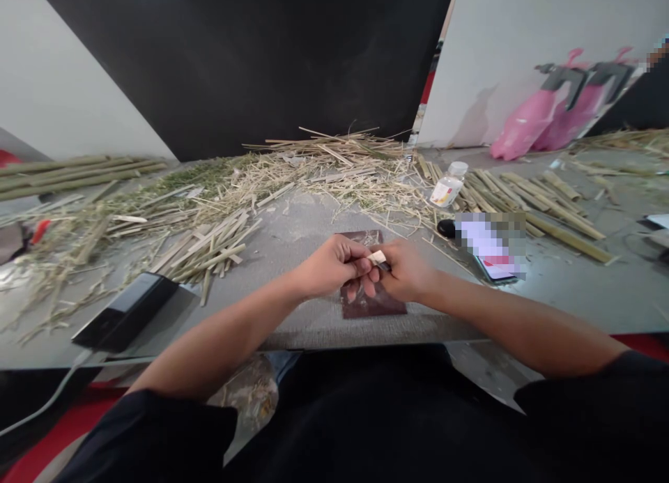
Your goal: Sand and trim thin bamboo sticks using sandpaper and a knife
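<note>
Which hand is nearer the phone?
Right. The right hand is left of the phone in the picture, apart from it; the left hand lies farther left, beyond the right hand.

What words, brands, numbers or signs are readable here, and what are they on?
No text can be read with certainty.
White bottle: its label's markings are too small and blurred to read.
Phone: its screen is lit but pixelated, so nothing is legible.

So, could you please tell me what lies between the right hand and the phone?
Between them, thin pale strips lie on the tabletop, as the head view shows.
</note>
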`<state>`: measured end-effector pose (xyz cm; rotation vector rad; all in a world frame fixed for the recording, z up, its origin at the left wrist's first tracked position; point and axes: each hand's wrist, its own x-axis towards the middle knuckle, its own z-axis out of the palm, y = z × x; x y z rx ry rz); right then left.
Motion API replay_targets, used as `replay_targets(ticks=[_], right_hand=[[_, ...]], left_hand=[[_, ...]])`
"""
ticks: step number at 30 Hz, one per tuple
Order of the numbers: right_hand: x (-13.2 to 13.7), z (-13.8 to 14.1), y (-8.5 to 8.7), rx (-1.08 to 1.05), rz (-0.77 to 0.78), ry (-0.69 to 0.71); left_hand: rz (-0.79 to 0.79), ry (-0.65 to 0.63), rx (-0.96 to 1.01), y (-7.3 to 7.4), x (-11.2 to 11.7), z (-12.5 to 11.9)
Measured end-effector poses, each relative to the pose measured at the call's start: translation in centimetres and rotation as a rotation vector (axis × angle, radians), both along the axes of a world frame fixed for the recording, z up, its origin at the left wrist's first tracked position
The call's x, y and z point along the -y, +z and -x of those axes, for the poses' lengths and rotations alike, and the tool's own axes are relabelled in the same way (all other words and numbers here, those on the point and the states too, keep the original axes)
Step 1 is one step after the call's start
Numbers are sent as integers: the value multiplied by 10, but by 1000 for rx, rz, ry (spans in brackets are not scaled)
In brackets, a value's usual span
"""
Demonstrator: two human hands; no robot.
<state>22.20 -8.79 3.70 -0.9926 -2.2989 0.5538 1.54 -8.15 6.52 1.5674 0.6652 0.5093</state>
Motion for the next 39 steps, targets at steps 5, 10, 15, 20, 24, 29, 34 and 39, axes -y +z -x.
replay_targets(ticks=[5,10,15,20,24,29,34,39], right_hand=[[-1,2,-3,0,16,-52],[-2,3,-5,2,65,-66],[-1,4,-7,18,64,-160],[-6,7,-10,-98,103,-99],[-7,10,-8,-215,171,14],[0,4,-1,-210,67,-104],[-6,-6,4,-393,17,-106],[-10,-10,6,-316,129,65]], left_hand=[[-50,56,-33,-4,0,-5],[-57,68,-33,-7,-1,-7],[-46,108,-55,-9,-1,-10],[-48,117,-51,-9,0,-11],[-77,84,-34,-3,-4,-3],[-239,416,14,10,-19,17],[-305,291,-80,14,-18,21],[-256,130,-173,8,-7,10]])
